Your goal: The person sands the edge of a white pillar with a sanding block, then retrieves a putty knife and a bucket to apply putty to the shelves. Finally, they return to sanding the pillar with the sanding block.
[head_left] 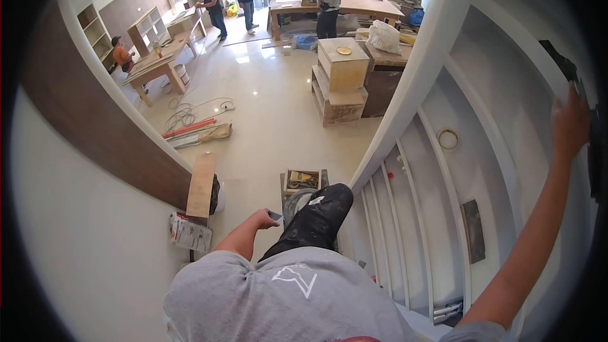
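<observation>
My left hand (259, 218) is low in front of me, closed on a small flat grey tool (274, 216), beside my raised knee. Far out to the right, my right hand (570, 120) reaches up to the white shelving unit (437, 44). Its fingers are wrapped round a dark object (558, 60) at the edge of the view; I cannot make out exactly what it is. On the shelves lie a roll of tape (448, 139) and a dark rectangular piece (473, 231).
A wooden box of tools (303, 179) stands by my knee. A plank (201, 183) leans at the left. Stacked wooden boxes (342, 66), cables (183, 114) and workbenches (155, 69) are farther off. Several people are near the benches, including a standing person (330, 3).
</observation>
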`<state>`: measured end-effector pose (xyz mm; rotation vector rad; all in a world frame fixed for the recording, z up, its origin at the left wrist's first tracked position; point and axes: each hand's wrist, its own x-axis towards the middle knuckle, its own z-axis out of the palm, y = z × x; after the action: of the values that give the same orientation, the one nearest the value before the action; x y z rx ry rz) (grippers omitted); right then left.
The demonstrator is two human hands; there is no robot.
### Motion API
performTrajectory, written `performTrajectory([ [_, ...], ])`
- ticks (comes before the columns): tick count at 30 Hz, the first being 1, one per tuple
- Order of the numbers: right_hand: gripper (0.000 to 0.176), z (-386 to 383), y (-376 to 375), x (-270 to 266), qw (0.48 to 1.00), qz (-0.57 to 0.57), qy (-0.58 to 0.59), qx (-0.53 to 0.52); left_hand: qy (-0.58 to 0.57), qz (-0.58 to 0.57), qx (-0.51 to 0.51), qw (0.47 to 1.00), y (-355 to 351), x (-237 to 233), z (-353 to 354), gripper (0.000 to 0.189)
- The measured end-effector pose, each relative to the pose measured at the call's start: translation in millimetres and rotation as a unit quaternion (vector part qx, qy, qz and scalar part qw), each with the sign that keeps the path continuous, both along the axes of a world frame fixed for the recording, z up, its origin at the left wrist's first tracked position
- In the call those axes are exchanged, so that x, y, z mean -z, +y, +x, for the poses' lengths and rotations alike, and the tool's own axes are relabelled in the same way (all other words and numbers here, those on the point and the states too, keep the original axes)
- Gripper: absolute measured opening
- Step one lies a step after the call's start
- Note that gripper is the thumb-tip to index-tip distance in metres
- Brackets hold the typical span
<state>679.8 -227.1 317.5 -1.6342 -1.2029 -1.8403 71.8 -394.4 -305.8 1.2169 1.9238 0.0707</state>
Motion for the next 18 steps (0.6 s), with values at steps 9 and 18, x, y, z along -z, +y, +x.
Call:
performTrajectory([
  [9, 0.046, -6, -3, 0, 0.998, 0.025, -0.023, -0.043, -0.039, -0.035, -0.060, 0.997, -40, -5, -23, 0.047],
  [18, 0.053, 11, 3, 5, 0.987, -0.044, 0.037, 0.152, -0.017, -0.052, 0.038, 0.998, 2, -12, 4, 0.078],
])
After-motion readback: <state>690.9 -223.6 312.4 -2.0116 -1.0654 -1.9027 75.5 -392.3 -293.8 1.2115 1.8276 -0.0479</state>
